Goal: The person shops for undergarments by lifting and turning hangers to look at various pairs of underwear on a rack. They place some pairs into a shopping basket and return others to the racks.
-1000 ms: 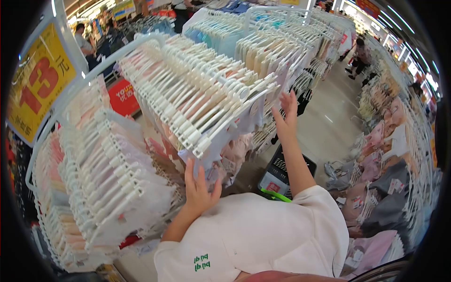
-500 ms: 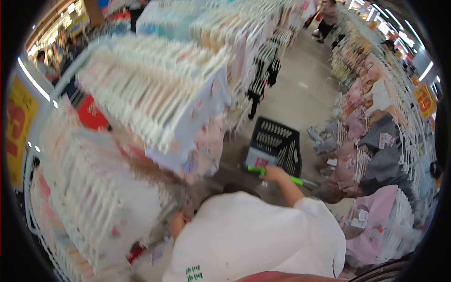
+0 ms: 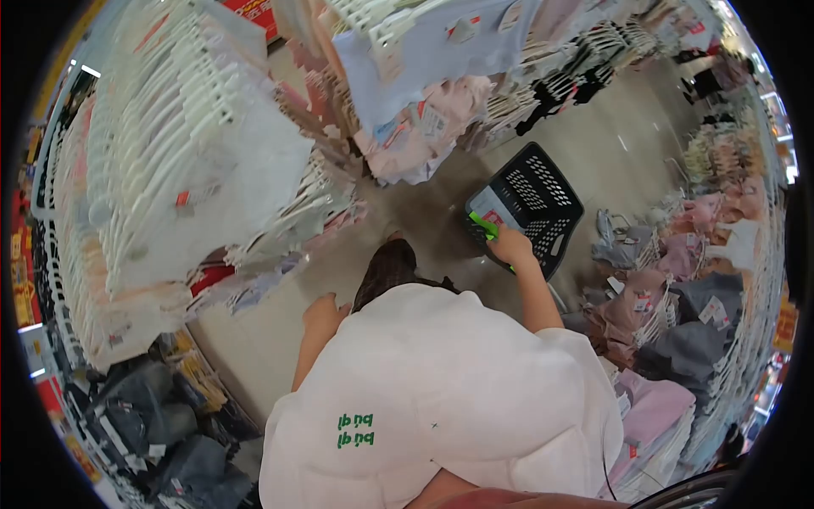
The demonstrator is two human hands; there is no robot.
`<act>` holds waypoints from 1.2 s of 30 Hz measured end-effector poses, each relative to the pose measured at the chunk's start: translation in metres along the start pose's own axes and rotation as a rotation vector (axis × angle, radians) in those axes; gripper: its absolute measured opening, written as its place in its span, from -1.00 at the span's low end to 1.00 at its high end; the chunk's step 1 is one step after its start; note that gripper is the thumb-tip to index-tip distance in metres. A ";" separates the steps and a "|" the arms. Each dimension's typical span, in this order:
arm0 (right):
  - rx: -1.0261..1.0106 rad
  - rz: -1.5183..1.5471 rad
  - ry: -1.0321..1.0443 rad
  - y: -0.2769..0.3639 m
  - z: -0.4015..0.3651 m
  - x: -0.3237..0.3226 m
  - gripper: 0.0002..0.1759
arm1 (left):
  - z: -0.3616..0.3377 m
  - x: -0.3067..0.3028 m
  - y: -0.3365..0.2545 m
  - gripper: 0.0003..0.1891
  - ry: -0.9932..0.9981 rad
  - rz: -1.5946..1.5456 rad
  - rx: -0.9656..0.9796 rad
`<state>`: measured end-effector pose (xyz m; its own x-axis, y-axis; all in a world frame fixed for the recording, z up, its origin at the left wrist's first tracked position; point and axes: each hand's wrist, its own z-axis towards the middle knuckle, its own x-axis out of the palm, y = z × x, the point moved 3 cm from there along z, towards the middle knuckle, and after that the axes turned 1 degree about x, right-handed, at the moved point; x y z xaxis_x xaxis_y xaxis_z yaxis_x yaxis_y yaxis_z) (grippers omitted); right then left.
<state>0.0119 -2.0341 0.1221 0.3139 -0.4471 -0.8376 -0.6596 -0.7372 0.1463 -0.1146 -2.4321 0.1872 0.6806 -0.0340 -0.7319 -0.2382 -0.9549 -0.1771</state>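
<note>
Right grip [image 3: 511,246] closed on green handle [image 3: 480,226] of basket [image 3: 547,191], far right on floor; likely stiff, light plastic, lift there; left grip [image 3: 325,310] state unclear.

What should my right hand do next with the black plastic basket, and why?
Probably lift the black plastic basket by its green handle: the right hand is closed on it, the basket stands on the floor, and the left hand hangs free.
</note>
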 end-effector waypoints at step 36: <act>-0.549 0.549 -1.048 0.117 0.098 -0.125 -0.82 | 0.110 -0.080 -0.072 -0.27 -0.117 -1.047 0.566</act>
<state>-0.1710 -2.0145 0.1928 -0.7484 -0.3327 -0.5737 -0.0893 -0.8066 0.5843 -0.2282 -2.3283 0.1859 0.6660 0.7379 -0.1093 0.1033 -0.2363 -0.9662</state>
